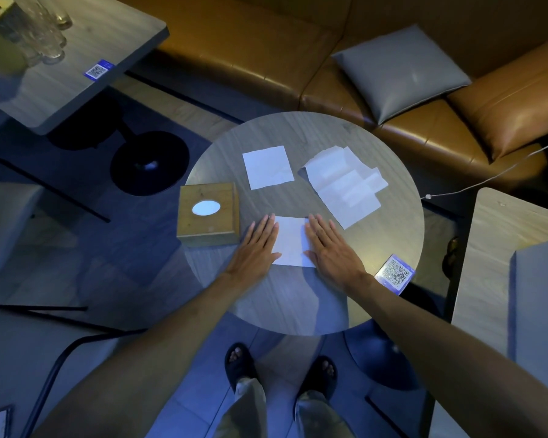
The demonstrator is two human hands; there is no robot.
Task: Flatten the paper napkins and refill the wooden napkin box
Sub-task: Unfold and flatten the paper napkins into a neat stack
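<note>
On the round wooden table (298,298) a white paper napkin (291,240) lies near the front. My left hand (257,245) presses flat on its left edge and my right hand (331,248) presses flat on its right edge, fingers straight. The wooden napkin box (208,213), with an oval opening showing white paper, stands just left of my left hand. A single flat napkin (268,167) lies farther back. A loose pile of several napkins (345,184) lies at the back right.
A QR code card (394,273) sits at the table's right front edge. A brown leather sofa (266,58) with a grey cushion (402,71) runs behind. Another table with glasses (45,30) stands far left, and a third table (503,263) at right. A white cable (487,178) hangs nearby.
</note>
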